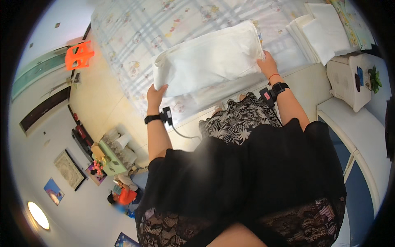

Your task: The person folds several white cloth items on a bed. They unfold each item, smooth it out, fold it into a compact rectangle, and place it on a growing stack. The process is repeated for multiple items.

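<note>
A white folded cloth [210, 59] stretches between my two hands over the near edge of the bed. My left hand [156, 95] grips its near left corner, the thumb on top and the fingers partly hidden under it. At the right end, my right hand [268, 64] holds the cloth's edge, with the fingertips partly hidden. The cloth looks layered and slightly creased at its left end. Each wrist carries a black strap with a small box.
A patterned bedsheet [185, 18] covers the bed ahead. Folded white cloths [323, 33] lie at its right, by a white bedside cabinet [347, 80]. An orange plastic stool [79, 55] stands on the floor at left. A person in orange [125, 195] is at lower left.
</note>
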Tool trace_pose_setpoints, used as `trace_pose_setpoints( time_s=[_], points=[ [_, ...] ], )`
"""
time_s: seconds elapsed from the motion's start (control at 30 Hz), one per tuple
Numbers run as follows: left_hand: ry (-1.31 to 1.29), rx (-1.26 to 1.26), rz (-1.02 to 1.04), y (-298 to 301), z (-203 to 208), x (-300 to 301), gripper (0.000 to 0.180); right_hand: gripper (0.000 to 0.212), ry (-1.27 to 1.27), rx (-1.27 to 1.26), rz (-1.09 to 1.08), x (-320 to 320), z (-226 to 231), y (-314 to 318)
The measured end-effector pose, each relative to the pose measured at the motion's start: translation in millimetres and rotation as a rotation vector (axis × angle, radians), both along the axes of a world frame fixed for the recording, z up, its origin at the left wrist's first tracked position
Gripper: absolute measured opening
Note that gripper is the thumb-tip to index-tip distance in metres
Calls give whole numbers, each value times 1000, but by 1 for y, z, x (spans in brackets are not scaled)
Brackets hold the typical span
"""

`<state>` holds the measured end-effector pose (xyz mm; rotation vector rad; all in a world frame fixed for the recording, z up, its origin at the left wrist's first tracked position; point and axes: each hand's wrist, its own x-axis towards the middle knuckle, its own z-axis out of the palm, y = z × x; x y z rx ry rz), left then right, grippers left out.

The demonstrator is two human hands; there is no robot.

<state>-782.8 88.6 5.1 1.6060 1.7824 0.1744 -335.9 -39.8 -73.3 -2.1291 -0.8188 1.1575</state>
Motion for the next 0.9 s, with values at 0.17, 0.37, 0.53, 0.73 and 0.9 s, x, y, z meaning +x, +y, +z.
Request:
trace_pose_setpoints(
  time_s=[0.17, 0.37, 0.53, 0.73, 0.9],
  points=[
    [171, 65, -66, 4, -105, -81, 58, 67, -223, -266, 181, -59, 0, -29],
    [252, 62, -361, 31, -138, -63, 73, 55, -188, -163, 238, -107, -37, -70],
    [234, 78, -415, 69, -150, -59, 75, 54, 91, -309, 5, -148, -34, -102],
    [-54, 35, -147, 93, -184, -73, 84, 54, 363, -278, -182, -205, -15, -97],
    [-437, -533, 17, 101, -185, -57, 74, 58, 458, -282, -203, -230, -11, -72]
  ],
)
